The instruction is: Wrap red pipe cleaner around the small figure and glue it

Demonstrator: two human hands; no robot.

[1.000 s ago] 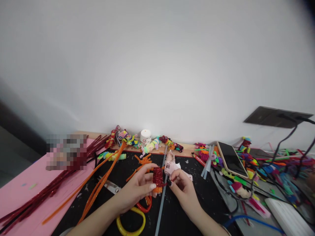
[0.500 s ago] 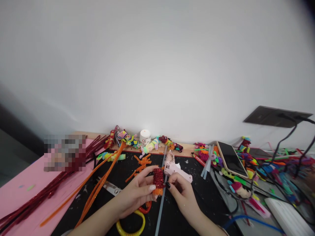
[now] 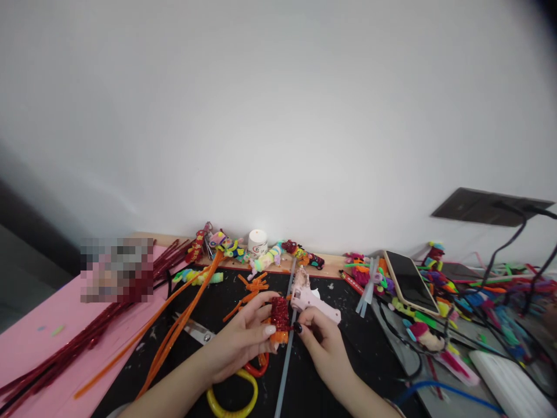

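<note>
My left hand [image 3: 250, 331] is closed around a small roll [image 3: 279, 314] of sparkly red pipe cleaner with an orange fuzzy lower end. At the right side of that roll, the thumb and finger of my right hand [image 3: 319, 337] pinch a short red end that seems to come off it. A pale pink glue gun [image 3: 311, 299] lies just behind my right hand, and a long clear glue stick [image 3: 286, 366] runs toward me between my hands. Under my left hand are scissors [image 3: 232, 400] with yellow and red handles, partly hidden by my wrist.
Red tinsel pipe cleaners [image 3: 78, 342] lie on a pink sheet [image 3: 26, 348] at left, with long orange pipe cleaners [image 3: 174, 331] beside them. Cut orange pieces [image 3: 255, 284] rest on the black mat [image 3: 361, 371]. To the right are a phone [image 3: 411, 281], cables and colourful fuzzy figures.
The red-and-orange roll has turned slightly in my left hand. My right hand keeps its pinch at the roll's side, nearly in place. The view has shifted very little.
</note>
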